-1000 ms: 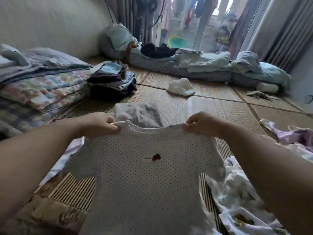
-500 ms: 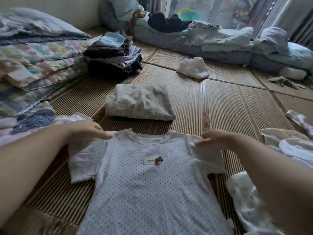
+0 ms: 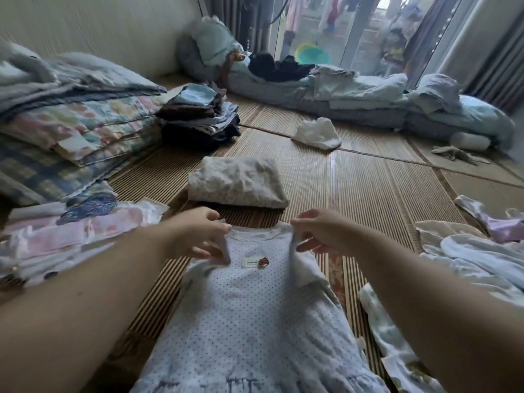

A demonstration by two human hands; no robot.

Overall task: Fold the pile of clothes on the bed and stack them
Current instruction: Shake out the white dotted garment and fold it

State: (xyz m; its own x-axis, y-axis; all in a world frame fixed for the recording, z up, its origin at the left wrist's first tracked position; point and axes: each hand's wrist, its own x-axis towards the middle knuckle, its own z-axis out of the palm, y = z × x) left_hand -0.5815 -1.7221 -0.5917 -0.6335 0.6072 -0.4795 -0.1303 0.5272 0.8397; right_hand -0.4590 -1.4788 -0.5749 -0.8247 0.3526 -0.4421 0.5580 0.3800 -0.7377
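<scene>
A white dotted dress with a small chest label lies flat on the bamboo mat in front of me. My left hand pinches its left sleeve, drawn in over the chest. My right hand pinches the right sleeve, also pulled inward near the neckline. Just beyond the collar sits a folded grey patterned garment. A stack of folded dark and light clothes stands further back on the left.
Folded quilts are piled at the left. Loose unfolded clothes lie at the right. A white cloth lies mid-mat, and a mattress with bedding runs along the glass door.
The dress went from held up in the air to lying flat on the mat. Both hands then moved from the shoulders and drew the sleeves inward toward the chest.
</scene>
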